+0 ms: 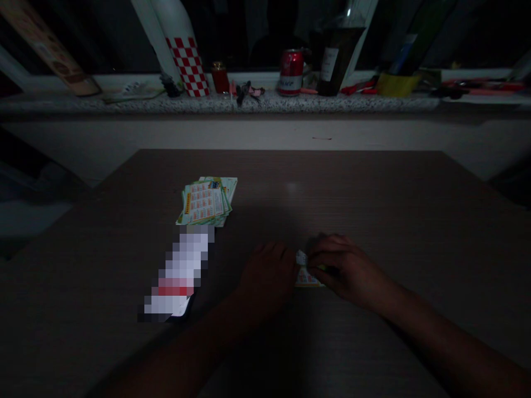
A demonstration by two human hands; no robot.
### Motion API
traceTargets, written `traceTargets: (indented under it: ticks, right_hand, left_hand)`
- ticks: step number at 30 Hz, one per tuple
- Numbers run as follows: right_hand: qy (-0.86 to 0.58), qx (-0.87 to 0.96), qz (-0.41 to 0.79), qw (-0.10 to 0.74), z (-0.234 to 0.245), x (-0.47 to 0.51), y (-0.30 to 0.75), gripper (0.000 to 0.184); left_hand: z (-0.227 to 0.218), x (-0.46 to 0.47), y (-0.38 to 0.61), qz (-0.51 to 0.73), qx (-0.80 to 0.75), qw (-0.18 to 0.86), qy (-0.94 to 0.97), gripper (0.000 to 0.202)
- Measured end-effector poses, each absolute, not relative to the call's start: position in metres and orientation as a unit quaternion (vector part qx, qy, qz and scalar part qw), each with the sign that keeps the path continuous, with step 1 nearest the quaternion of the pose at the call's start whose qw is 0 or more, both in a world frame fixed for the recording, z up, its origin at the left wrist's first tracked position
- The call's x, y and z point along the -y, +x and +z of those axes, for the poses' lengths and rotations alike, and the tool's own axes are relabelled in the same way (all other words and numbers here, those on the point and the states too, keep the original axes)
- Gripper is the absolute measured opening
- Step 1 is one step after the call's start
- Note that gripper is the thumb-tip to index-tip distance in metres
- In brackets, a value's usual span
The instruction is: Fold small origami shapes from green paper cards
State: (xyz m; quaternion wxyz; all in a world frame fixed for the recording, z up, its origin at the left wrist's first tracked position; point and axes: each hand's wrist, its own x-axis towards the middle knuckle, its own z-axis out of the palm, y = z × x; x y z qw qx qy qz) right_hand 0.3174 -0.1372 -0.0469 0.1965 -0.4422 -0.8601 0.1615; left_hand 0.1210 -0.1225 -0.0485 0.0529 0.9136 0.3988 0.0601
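A small printed scratch card [309, 278], pale with rows of orange figures, lies on the table between my hands, and much of it is covered by them. My left hand [269, 276] is bent over its left side, holding it, with the fingertips hidden. At its right side my right hand [344, 271] is closed in a pinch, and a yellow-green edge shows under the fingers. A pale flap [301, 257] with grey print stands up at the card's top between the hands. Up and to the left lies a loose stack of similar cards [205, 202].
A phone [178, 276] with a lit, blurred screen lies left of my hands on the wooden table [352, 193]. Behind, the stone windowsill [145, 105] bears a checkered bottle [188, 63], a red can [291, 72], a dark bottle [329, 66] and assorted small things. The light is dim.
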Motion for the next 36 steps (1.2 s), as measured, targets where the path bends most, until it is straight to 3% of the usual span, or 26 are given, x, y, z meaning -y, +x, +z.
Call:
traceTargets:
  ticks: [15, 23, 36]
  right_hand:
    - [-0.502, 0.811, 0.157, 0.255, -0.062, 0.141, 0.308, 0.009]
    - [-0.525, 0.806, 0.164, 0.218, -0.056, 0.14, 0.311, 0.002]
    - [-0.509, 0.815, 0.208, 0.184, -0.054, 0.133, 0.341, 0.006]
  left_hand:
    - [-0.051, 0.123, 0.122, 0.06, -0.394, 0.044, 0.916, 0.01]
    - [-0.056, 0.123, 0.121, 0.066, -0.397, 0.036, 0.915, 0.014]
    - [-0.052, 0.122, 0.121, 0.061, -0.405, 0.047, 0.911, 0.018]
